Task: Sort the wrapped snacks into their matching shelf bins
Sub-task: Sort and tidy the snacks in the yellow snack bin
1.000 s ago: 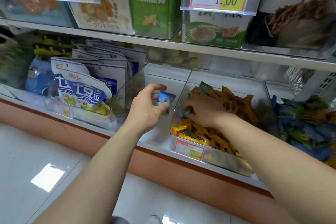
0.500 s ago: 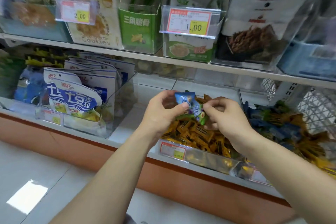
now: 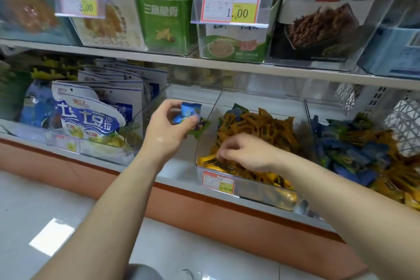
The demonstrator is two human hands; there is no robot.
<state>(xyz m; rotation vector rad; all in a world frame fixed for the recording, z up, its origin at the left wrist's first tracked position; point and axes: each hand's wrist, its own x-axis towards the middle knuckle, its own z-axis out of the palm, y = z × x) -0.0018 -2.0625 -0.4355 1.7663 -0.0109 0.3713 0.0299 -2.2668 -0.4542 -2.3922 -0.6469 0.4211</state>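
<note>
Fingers and thumb of the left hand (image 3: 167, 130) are curled round a blue wrapped snack (image 3: 189, 111), pinching it at its lower edge, and a green wrapped snack (image 3: 201, 129) sticks out from the same grip just below the thumb. That hand hangs above the shelf, over the clear compartment (image 3: 193, 95) just to the left of the orange-snack bin (image 3: 254, 188), so both held snacks are in the air and touch nothing but the hand. The right hand (image 3: 248, 154) reaches down into the orange-snack bin with its fingertips (image 3: 221, 154) bent into the pile of orange wrapped snacks (image 3: 261, 125); whether they have closed on a wrapper or only rest among them cannot be told. A small price tag (image 3: 218, 180) is fixed to the front wall of that bin. Beside it on the right lies a mixed heap of blue, green and yellow snacks (image 3: 354, 154). To the left of the held snacks, blue-and-white bags (image 3: 88, 118) stand upright in their own clear bin. On the shelf above stand a cookie box (image 3: 106, 22), a green box (image 3: 166, 20) and a dark bag (image 3: 322, 22), with a larger price tag reading 1.00 (image 3: 231, 5) clipped in front. White floor tiles (image 3: 45, 207) show below the shelf.
</note>
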